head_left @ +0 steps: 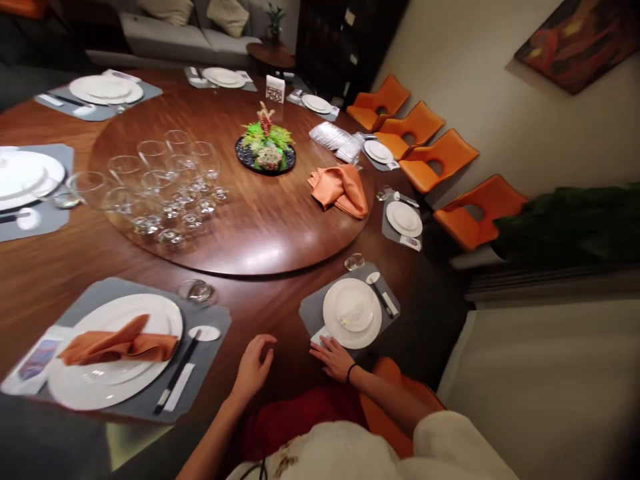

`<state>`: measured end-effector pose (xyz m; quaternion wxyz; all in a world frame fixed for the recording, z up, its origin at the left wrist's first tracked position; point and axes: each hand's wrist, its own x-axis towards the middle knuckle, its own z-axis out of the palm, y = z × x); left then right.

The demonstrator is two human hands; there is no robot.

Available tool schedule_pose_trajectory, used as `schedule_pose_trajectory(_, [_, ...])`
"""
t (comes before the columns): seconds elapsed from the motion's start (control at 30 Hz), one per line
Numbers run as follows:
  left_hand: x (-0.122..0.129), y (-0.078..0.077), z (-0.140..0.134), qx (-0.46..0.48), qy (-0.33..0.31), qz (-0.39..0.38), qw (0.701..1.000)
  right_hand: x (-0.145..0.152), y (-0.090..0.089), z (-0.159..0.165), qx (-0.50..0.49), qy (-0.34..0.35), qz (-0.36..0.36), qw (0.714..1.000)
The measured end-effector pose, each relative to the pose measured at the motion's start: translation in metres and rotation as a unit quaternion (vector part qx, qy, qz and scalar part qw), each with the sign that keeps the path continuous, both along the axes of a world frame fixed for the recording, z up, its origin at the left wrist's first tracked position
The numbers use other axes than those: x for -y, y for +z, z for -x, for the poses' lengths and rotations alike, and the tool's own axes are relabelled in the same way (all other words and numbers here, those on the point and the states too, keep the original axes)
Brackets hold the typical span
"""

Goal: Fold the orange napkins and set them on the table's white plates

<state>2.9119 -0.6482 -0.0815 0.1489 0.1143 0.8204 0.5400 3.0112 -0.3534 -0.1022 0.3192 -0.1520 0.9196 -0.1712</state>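
My right hand has a dark band at the wrist. Its fingers are spread, with the tips on a white packet at the left edge of a place setting. White stacked plates sit there on a grey placemat, with black chopsticks beside them. Over bare wood to the left hovers my left hand, fingers loosely curved, thumb apart, nothing in it. Farther left, a folded orange napkin lies on another white plate.
On the round turntable stand several glasses, a plant centrepiece, orange napkins and a plastic-wrapped bundle. A small glass is beyond the right setting. Orange chairs line the right side.
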Motion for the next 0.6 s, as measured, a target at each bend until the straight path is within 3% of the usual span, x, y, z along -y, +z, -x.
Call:
schedule_pose_trajectory(0.13, [-0.057,0.002,0.014,0.021,0.024,-0.012,0.999,-0.024,-0.027,-0.016,0.005,-0.024,0.008,1.0])
schedule_pose_trajectory(0.23, [-0.072,0.006,0.026,0.039,0.09,-0.026,0.995,-0.023,-0.06,-0.025,-0.038,-0.086,-0.028,0.995])
schedule_pose_trajectory(0.3, [-0.069,0.007,0.037,0.046,0.153,-0.041,0.986,-0.025,-0.085,-0.03,-0.074,-0.111,-0.035,0.99])
schedule_pose_trajectory(0.37, [-0.051,0.009,0.056,0.037,0.239,-0.048,0.969,-0.029,-0.104,-0.031,-0.111,-0.121,-0.031,0.986])
schedule_pose_trajectory(0.43, [-0.018,0.016,0.085,0.02,0.335,-0.045,0.941,-0.032,-0.111,-0.03,-0.147,-0.125,-0.023,0.981])
schedule_pose_trajectory(0.5, [0.024,0.024,0.127,0.009,0.412,-0.043,0.91,-0.033,-0.106,-0.027,-0.187,-0.123,0.005,0.975])
schedule_pose_trajectory(0.6, [0.084,0.029,0.209,0.002,0.447,-0.026,0.894,-0.025,-0.088,-0.011,-0.271,-0.172,0.089,0.943])
